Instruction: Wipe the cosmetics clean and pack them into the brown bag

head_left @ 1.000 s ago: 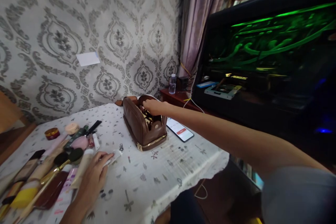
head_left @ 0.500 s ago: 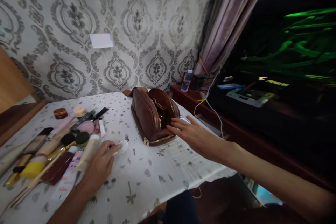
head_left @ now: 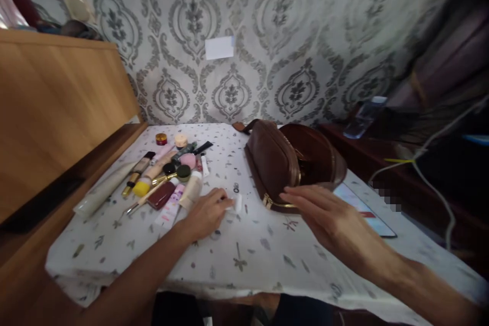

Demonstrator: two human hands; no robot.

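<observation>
While a brown bag sits open on a desk spread with a white patterned cloth, a person's two bare hands reach in from either side in front of it. The right hand, its fingers stretched out and nearly flat, is at the bag's near corner, close to the gold zipper; whether the fingertips touch the leather cannot be told. The left hand pinches a small white piece between its fingertips just above or on the cloth, well apart from the right hand.

Behind the bag's left end, a brown strap lies near the wall. A phone with a lit screen lies to the right of the bag, partly hidden by the right hand.

To the left of the bag, a loose cluster of cosmetics spreads beyond the left hand: a cream tube, a dark red bottle, a yellow-capped bottle, a pink puff and, toward the wall, a red jar beside a pale jar. A long pale pouch lies at the outer edge of the group.

Farther out, a clear plastic bottle stands beyond the bag to the right, a wooden cabinet flanks the desk at left, and a white card shows against the gray-patterned wall.
</observation>
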